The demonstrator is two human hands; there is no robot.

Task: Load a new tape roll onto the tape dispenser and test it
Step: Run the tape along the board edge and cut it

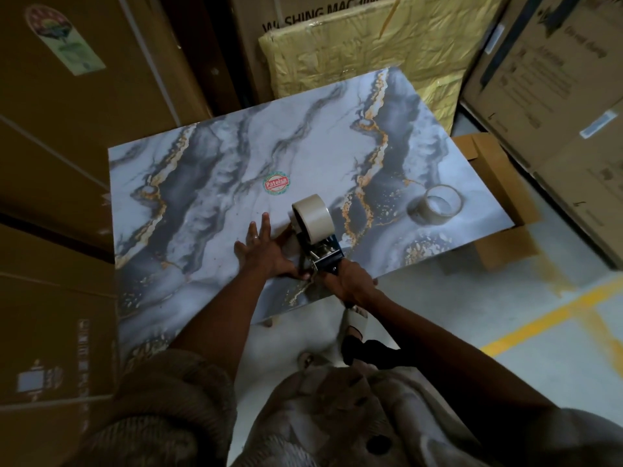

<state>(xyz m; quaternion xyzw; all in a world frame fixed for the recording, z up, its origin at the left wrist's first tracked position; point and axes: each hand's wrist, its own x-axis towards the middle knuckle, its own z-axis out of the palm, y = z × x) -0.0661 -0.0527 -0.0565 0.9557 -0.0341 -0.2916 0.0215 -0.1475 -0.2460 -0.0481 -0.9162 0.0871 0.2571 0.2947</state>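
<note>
A blue tape dispenser (328,256) lies on the marble-patterned tabletop (236,156), near its front edge. A full beige tape roll (315,215) sits on the dispenser's far end. My right hand (349,283) grips the dispenser's handle from the near side. My left hand (261,249) rests beside the dispenser on its left, with fingers spread flat on the tabletop and the thumb side near the dispenser's front. An almost empty tape core (436,205) lies on the tabletop to the right.
A round red and green sticker (276,183) sits mid-table. Large cardboard boxes (67,163) stand on the left, behind and right. A yellow wrapped panel (367,52) leans behind the table. An open carton (499,197) sits at the right. My sandalled foot (354,326) is below the table edge.
</note>
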